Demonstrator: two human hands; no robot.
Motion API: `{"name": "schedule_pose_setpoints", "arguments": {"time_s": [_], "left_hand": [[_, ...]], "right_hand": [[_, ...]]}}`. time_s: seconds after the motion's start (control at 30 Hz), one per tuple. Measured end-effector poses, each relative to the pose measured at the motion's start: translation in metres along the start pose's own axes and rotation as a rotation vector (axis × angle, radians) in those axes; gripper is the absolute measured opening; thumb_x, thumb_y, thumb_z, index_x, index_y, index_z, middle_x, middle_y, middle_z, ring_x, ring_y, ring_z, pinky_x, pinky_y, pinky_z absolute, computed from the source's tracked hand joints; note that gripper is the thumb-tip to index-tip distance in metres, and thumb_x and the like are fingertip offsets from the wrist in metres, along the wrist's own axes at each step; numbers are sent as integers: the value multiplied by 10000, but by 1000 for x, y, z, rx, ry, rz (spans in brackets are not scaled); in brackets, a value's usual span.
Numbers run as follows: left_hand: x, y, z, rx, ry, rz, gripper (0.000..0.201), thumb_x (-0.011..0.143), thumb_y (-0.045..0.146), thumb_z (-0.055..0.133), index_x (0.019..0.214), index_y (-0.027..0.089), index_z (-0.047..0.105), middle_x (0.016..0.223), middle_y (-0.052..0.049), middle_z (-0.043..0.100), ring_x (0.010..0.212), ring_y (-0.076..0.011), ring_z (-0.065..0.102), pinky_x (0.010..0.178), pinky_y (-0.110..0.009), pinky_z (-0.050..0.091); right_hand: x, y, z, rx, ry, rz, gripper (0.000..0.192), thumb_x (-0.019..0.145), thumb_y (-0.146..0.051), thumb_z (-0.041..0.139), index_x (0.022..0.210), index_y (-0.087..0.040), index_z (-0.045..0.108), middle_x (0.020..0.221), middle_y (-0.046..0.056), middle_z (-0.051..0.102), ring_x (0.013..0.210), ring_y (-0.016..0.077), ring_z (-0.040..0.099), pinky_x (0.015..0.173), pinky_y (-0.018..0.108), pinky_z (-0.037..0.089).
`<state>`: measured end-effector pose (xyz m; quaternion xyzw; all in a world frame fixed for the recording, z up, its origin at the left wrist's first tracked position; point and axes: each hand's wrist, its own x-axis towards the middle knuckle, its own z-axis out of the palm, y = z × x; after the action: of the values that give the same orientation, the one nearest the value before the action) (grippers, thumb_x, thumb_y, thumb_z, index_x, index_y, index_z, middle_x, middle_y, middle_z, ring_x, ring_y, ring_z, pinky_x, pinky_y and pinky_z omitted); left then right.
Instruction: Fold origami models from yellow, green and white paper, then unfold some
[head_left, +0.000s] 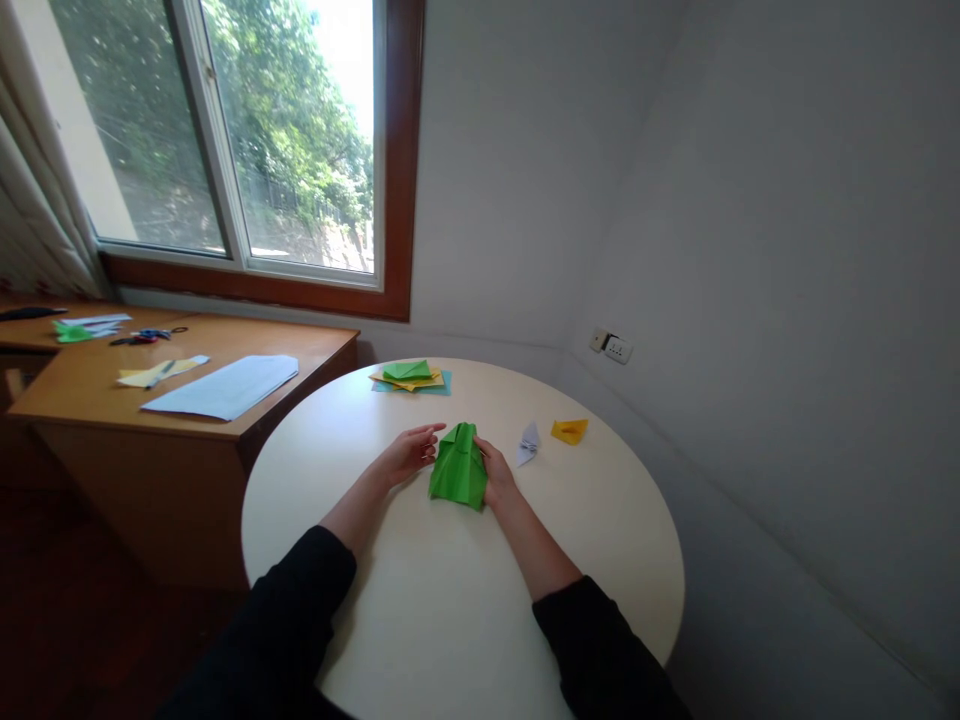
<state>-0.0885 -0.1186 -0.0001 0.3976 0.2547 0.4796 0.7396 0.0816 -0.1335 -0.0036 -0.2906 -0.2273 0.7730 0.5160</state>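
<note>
A creased sheet of green origami paper (459, 475), partly folded at its far end, is held over the middle of the round table. My right hand (496, 474) grips its right edge, the thumb at the near face and the other fingers mostly hidden behind it. Just left of the paper is my left hand (411, 453), its index finger stretched out and the other fingers loosely curled, with nothing visible in it. A folded white paper piece (528, 444) and a folded yellow paper piece (570, 431) lie right of my right hand.
Green, yellow and blue papers are stacked (411, 377) at the far edge of the white round table (442, 600). On the wooden desk (225, 340) at left lie white sheets (225, 388), scissors (150, 337) and yellow paper (161, 373). A wall (787, 250) borders the table's right side.
</note>
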Motion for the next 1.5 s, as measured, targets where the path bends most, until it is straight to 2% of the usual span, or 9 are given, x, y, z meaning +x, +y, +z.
{"name": "schedule_pose_setpoints", "arguments": {"time_s": [0.13,0.27,0.53,0.73,0.9,1.1,1.3,1.4,1.5], "left_hand": [[-5,2,3,137,6,6,408,657,214,714,1047,137,621,720,-45,618,597,-103,544,593,-243,403],[-7,2,7,180,-12,-10,479,619,207,745,1071,132,608,794,-73,648,651,-129,583,619,-254,416],[1,-3,-1,164,32,14,445,631,231,740,1046,133,612,693,-42,626,582,-100,552,573,-229,400],[5,-5,-9,117,69,44,416,661,225,713,1054,154,597,659,-9,595,551,-78,523,551,-212,396],[7,-6,-13,102,80,58,406,669,213,704,1055,162,592,634,8,575,556,-80,531,567,-216,411],[6,-4,-10,114,43,66,436,668,213,702,1080,158,570,786,-46,629,690,-125,598,671,-259,448],[2,-3,-3,104,-26,87,558,621,136,723,1142,196,534,1135,-104,572,910,-169,608,790,-285,455],[-1,-3,-1,121,-79,50,626,627,125,715,1203,206,485,1110,-114,599,877,-183,622,769,-299,464],[-2,-3,0,148,-30,39,602,648,154,700,1209,194,485,991,-100,649,783,-168,632,706,-278,469]], "right_hand": [[1,2,-1,-10,-20,-20,179,801,-244,477,825,-135,617,671,46,690,626,173,652,713,312,512],[0,2,1,-4,-20,-14,173,805,-236,473,821,-138,615,673,39,691,613,161,648,722,302,509],[-4,2,5,-32,-42,-21,188,815,-240,463,857,-140,617,713,44,697,680,180,657,733,320,509],[-7,2,8,-55,5,-63,174,806,-236,474,820,-145,621,677,36,687,710,186,656,748,316,507],[-7,2,8,-63,-23,-25,208,810,-260,458,823,-132,622,683,55,687,700,194,656,736,329,508],[-2,2,3,-47,-23,-33,191,800,-258,475,818,-134,619,664,46,683,690,188,656,740,321,507],[-3,2,5,-50,14,-54,192,811,-244,463,815,-132,619,631,37,677,680,190,656,734,327,511],[-5,2,7,-64,2,-54,191,811,-248,469,813,-133,621,635,41,678,670,192,656,725,324,513],[-7,2,9,-69,1,-52,189,813,-233,464,819,-131,623,646,40,681,655,182,653,720,308,515]]}}
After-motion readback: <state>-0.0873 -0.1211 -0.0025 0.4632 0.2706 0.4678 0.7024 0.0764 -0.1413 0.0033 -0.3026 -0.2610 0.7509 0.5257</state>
